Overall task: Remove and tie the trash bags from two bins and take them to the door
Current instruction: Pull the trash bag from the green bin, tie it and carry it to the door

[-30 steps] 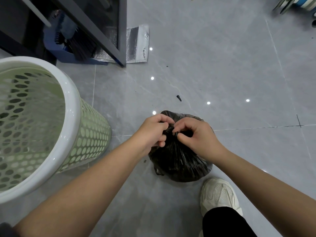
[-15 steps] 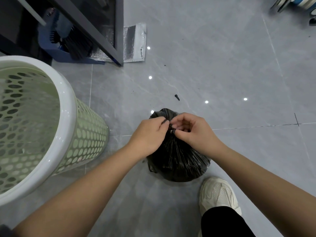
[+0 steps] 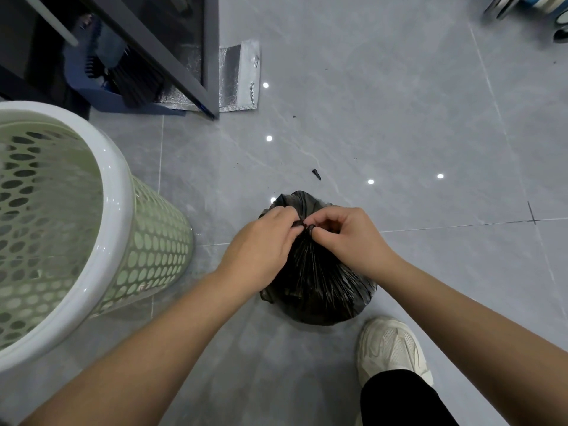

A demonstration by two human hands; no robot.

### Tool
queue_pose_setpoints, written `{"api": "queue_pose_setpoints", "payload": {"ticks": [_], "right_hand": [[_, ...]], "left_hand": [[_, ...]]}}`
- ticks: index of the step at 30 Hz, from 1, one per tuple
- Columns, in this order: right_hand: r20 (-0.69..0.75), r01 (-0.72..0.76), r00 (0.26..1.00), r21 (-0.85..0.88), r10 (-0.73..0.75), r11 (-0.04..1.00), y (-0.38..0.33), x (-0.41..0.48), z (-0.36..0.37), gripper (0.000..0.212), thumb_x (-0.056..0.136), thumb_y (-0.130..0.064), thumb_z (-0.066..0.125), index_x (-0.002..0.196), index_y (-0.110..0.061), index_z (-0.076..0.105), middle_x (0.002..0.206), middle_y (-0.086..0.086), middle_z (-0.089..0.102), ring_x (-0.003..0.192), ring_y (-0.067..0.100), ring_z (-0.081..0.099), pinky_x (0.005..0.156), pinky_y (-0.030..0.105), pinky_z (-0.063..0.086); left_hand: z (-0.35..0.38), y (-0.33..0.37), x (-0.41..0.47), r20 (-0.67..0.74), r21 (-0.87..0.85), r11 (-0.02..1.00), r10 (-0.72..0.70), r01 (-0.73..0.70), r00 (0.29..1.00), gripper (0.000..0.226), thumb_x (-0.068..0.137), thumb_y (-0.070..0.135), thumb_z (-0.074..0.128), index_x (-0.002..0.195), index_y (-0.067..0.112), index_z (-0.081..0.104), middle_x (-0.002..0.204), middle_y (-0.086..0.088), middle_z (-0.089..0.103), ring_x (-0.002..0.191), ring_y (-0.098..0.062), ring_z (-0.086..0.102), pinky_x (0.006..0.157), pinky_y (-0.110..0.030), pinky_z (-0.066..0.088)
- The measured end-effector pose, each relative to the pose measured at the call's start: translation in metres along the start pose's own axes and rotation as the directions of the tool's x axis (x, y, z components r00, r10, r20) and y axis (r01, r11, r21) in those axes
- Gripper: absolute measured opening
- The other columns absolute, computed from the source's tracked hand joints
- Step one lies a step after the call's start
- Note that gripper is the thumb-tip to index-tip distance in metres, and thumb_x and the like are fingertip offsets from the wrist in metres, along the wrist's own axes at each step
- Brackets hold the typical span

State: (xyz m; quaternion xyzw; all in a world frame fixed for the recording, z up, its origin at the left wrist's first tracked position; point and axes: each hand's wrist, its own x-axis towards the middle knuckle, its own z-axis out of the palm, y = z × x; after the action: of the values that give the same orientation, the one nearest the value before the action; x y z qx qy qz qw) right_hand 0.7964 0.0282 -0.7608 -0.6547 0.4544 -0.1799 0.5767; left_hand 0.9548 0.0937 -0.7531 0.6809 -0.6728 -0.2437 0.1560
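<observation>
A full black trash bag point(image 3: 316, 287) sits on the grey tiled floor in the middle of the view, its top gathered into a twisted neck. My left hand point(image 3: 264, 244) pinches the neck from the left. My right hand point(image 3: 347, 238) pinches it from the right, fingertips almost touching the left hand's. A pale green perforated bin point(image 3: 101, 241) with a white rim stands at the left, with no bag in it.
My white shoe point(image 3: 390, 348) stands just below and right of the bag. A small dark scrap point(image 3: 316, 174) lies on the floor beyond the bag. At the back left are a dark metal frame point(image 3: 212, 56), a silver foil pouch point(image 3: 239, 78) and a blue dustpan with brush point(image 3: 101, 84).
Both hands have kept working the bag's neck, the fingers shifting on the knot. The bag's loose top sticks out further beyond the hands. The view has moved slightly.
</observation>
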Motion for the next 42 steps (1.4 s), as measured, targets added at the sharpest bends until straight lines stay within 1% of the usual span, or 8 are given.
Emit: {"api": "queue_pose_setpoints", "payload": {"ticks": [4, 9, 12, 18, 28, 33, 36, 42], "right_hand": [[-0.035, 0.046, 0.998, -0.051, -0.048, 0.998, 0.006, -0.004, 0.000, 0.024, 0.079, 0.001, 0.067, 0.086, -0.021, 0.071, 0.079, -0.013, 0.067, 0.071, -0.006, 0.061, 0.071, 0.007, 0.043], [-0.047, 0.267, 0.956, -0.266, -0.290, 0.926, 0.013, -0.005, 0.003, 0.020, 0.075, 0.001, 0.068, 0.091, -0.012, 0.071, 0.082, -0.009, 0.062, 0.079, 0.001, 0.059, 0.075, 0.009, 0.043], [-0.072, 0.346, 0.919, -0.324, -0.388, 0.880, 0.018, -0.006, 0.005, 0.018, 0.078, -0.001, 0.066, 0.094, -0.008, 0.073, 0.089, -0.007, 0.062, 0.083, 0.002, 0.058, 0.079, 0.013, 0.046], [-0.098, 0.288, 0.940, -0.283, -0.327, 0.915, 0.019, -0.002, -0.001, 0.016, 0.080, -0.013, 0.062, 0.092, -0.012, 0.073, 0.086, -0.009, 0.064, 0.082, 0.002, 0.060, 0.079, 0.014, 0.046], [-0.071, 0.328, 0.929, -0.302, -0.364, 0.895, 0.011, -0.006, 0.001, 0.021, 0.078, -0.003, 0.063, 0.097, -0.012, 0.068, 0.085, -0.004, 0.064, 0.079, 0.005, 0.057, 0.074, 0.017, 0.046], [-0.054, 0.392, 0.898, -0.354, -0.437, 0.850, 0.012, -0.006, 0.002, 0.019, 0.082, -0.005, 0.062, 0.098, -0.010, 0.070, 0.090, 0.001, 0.064, 0.083, 0.008, 0.058, 0.077, 0.018, 0.047], [-0.101, 0.338, 0.921, -0.280, -0.377, 0.899, 0.005, -0.002, -0.002, 0.014, 0.082, -0.006, 0.062, 0.092, -0.011, 0.071, 0.084, -0.001, 0.063, 0.080, 0.006, 0.058, 0.075, 0.016, 0.044], [-0.041, 0.052, 0.998, 0.008, -0.052, 0.999, 0.001, 0.004, -0.008, 0.014, 0.077, -0.015, 0.058, 0.083, -0.010, 0.070, 0.076, 0.005, 0.066, 0.072, 0.007, 0.057, 0.072, 0.027, 0.046]], "left_hand": [[0.002, 0.006, 0.013, 0.080, -0.188, 0.945, -0.255, 0.266, 0.964, 0.027, 0.097, 0.023, 0.042, 0.072, 0.013, 0.044, 0.060, 0.003, 0.043, 0.057, -0.020, 0.044, 0.056, -0.035, 0.039], [-0.007, 0.017, 0.027, 0.643, -0.556, 0.217, -0.500, 0.803, 0.580, 0.031, 0.091, 0.017, 0.035, 0.060, 0.017, 0.036, 0.041, 0.006, 0.025, 0.032, -0.011, 0.019, 0.036, -0.018, 0.023], [-0.010, 0.020, 0.028, 0.721, -0.532, 0.096, -0.470, 0.841, 0.509, 0.029, 0.092, 0.020, 0.035, 0.064, 0.017, 0.041, 0.041, 0.006, 0.031, 0.031, -0.010, 0.024, 0.034, -0.017, 0.027], [-0.007, 0.007, 0.003, 0.012, -0.204, 0.976, -0.070, 0.071, 0.997, 0.026, 0.096, 0.029, 0.044, 0.120, 0.027, 0.053, 0.098, 0.007, 0.059, 0.079, -0.011, 0.061, 0.072, -0.031, 0.051], [0.000, 0.015, 0.009, -0.119, -0.202, 0.964, -0.200, 0.173, 0.973, 0.020, 0.094, 0.025, 0.047, 0.080, 0.013, 0.055, 0.067, 0.002, 0.054, 0.061, -0.018, 0.053, 0.059, -0.031, 0.044], [-0.013, 0.030, 0.021, 0.464, -0.811, 0.035, -0.570, 0.584, 0.678, 0.014, 0.094, 0.004, 0.045, 0.085, 0.012, 0.053, 0.051, -0.002, 0.048, 0.030, -0.008, 0.032, 0.034, -0.018, 0.033], [-0.021, 0.030, 0.014, 0.468, -0.878, -0.147, -0.464, 0.455, 0.752, 0.012, 0.096, 0.007, 0.046, 0.098, 0.010, 0.058, 0.067, -0.005, 0.070, 0.035, -0.006, 0.037, 0.038, -0.018, 0.039], [-0.012, 0.020, -0.001, -0.070, -0.589, 0.804, -0.152, 0.082, 0.986, 0.039, 0.091, 0.000, 0.053, 0.122, 0.022, 0.057, 0.110, 0.007, 0.070, 0.060, -0.008, 0.058, 0.074, -0.018, 0.052]]}}
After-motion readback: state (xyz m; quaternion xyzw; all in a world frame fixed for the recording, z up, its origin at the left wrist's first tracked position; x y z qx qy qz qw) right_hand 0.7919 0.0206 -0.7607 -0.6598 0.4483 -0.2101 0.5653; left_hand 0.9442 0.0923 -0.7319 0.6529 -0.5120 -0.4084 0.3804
